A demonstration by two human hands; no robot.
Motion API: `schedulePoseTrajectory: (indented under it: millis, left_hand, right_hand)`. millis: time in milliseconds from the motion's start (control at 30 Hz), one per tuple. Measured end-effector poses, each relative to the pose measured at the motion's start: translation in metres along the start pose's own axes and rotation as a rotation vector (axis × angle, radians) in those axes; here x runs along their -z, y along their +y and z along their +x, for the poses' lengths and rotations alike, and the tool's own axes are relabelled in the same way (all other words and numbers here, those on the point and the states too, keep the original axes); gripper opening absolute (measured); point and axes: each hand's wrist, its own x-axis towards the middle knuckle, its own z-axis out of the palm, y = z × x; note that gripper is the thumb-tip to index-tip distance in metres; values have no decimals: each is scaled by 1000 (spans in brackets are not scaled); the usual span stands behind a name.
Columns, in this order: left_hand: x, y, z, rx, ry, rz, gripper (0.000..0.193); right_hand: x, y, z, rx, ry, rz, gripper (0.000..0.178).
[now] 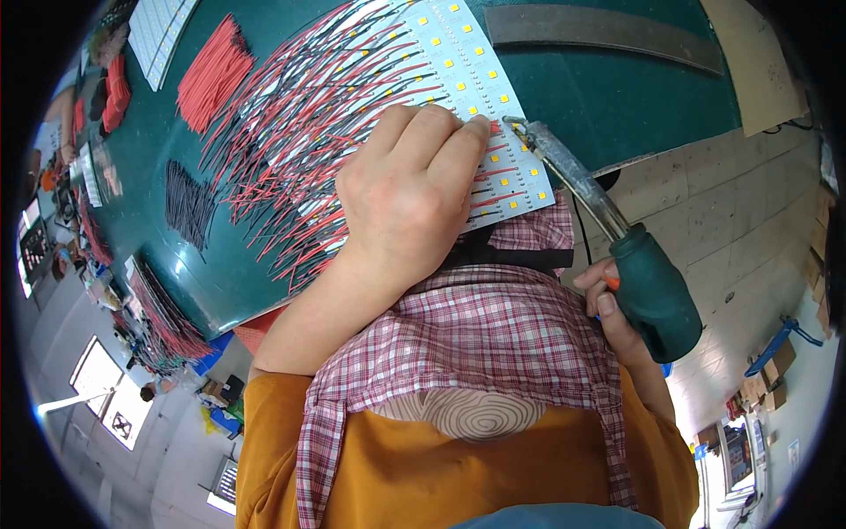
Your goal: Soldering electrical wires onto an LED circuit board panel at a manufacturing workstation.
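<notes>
"Where did we have our left hand point(414, 181)?"

"We had it over the white board point(493, 79), fingers bent well inward; the tips were hidden, so we couldn't tell whether they gripped a wire."

"And our right hand point(622, 331)?"

"We had its fingers closed around the green handle point(661, 295) of the soldering iron point(582, 179), the tip at the board's right edge."

"Where was the board?"

"We had it on the green table point(608, 110), red and black wires point(291, 167) fanned out on its left."

A dark bar point(606, 35) lies near a beige sheet point(756, 63).
</notes>
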Motion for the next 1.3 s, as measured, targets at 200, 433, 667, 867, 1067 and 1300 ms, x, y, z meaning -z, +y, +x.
schedulePoseTrajectory:
  millis: [200, 433, 667, 867, 1067, 1300]
  left_hand:
    - [-3, 1, 0, -30, 7, 48, 22]
    - [-1, 3, 0, -22, -21, 90, 23]
    - [1, 4, 0, -24, -28, 96, 22]
    - [3, -7, 6, 52, 26, -63, 21]
    - [-1, -8, 6, 32, -22, 38, 23]
    - [-3, -6, 2, 25, -19, 70, 22]
  right_hand:
    - [-7, -2, 3, 14, 75, -170, 11]
    - [1, 5, 1, 5, -45, -332, 15]
    - [-2, -7, 8, -4, -23, 14, 19]
    - [-5, -5, 14, -33, -23, -27, 16]
    - [-1, -4, 16, 59, -134, -328, 19]
    - [-7, 2, 16, 35, -83, -331, 14]
